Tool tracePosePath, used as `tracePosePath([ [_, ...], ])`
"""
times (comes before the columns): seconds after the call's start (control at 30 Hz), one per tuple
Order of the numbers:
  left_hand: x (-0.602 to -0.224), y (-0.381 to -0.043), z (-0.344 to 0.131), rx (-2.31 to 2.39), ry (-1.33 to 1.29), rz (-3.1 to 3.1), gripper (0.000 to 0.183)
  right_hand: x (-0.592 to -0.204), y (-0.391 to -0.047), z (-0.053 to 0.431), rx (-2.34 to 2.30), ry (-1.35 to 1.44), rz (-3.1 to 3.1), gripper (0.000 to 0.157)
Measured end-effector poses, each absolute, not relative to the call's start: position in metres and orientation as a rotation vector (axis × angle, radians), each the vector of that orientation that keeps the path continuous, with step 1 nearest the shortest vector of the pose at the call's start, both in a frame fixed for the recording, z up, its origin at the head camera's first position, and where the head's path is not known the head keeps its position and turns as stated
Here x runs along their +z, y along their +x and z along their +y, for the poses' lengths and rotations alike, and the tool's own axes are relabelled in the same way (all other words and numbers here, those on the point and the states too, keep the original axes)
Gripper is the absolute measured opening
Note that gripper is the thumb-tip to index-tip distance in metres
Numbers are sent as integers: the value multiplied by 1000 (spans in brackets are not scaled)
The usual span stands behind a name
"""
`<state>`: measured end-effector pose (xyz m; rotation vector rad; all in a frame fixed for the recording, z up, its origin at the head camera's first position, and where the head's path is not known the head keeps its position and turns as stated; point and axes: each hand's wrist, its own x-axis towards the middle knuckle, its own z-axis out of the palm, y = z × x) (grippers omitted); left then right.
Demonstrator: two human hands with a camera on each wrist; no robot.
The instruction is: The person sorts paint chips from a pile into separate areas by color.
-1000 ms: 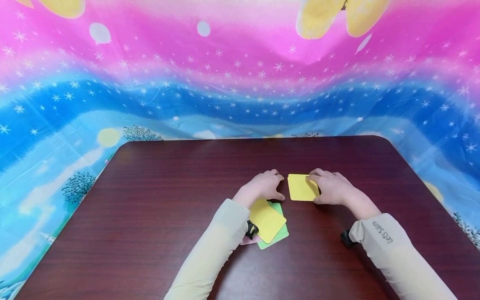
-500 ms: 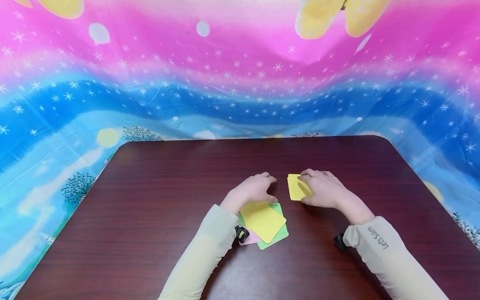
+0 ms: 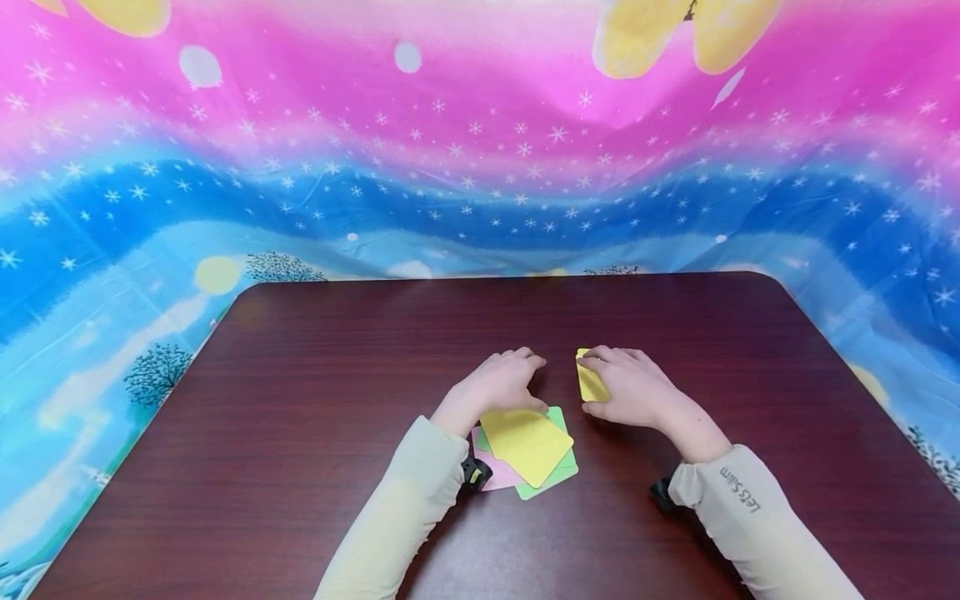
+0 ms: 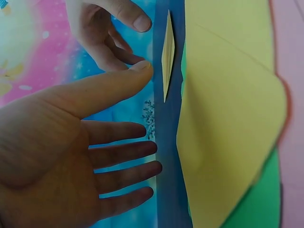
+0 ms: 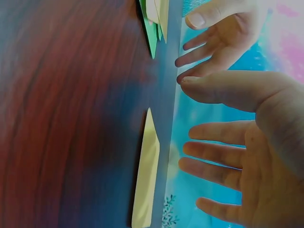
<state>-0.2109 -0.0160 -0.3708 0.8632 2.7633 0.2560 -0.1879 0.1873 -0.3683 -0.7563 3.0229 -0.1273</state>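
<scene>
Square-looking paper cards with rounded corners lie on the dark table in two groups. In the nearer, fanned pile a yellow card (image 3: 528, 446) is on top, with a green card (image 3: 566, 467) and a pink card (image 3: 497, 475) showing beneath. Just past that pile hovers my left hand (image 3: 489, 392), its fingers straight and holding nothing in the left wrist view. Farther right lies a neat yellow stack (image 5: 146, 175), partly covered in the head view by my right hand (image 3: 633, 387). The right wrist view shows that hand above the stack, fingers extended and apart from it.
The reddish-brown wooden table (image 3: 337, 358) has rounded far corners. Behind it hangs a pink and blue patterned cloth (image 3: 480, 167). A black wrist strap (image 3: 477, 473) on the left arm overhangs the pink card's edge in the head view.
My right hand has moved left, covering more of the yellow stack. My left hand has drawn back to the left, baring more of the fanned pile. Both groups of cards stay put.
</scene>
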Motion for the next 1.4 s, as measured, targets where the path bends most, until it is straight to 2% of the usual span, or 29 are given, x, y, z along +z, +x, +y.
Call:
tracePosePath([
  [0.93,-369,-182,-47,198,791,2855,76,-376,-173,155,-212,-897,2895,66],
  [1.4,-371,-173,-56,130,802,2866,64,-381,-170,140,-224,-927,2864,70],
])
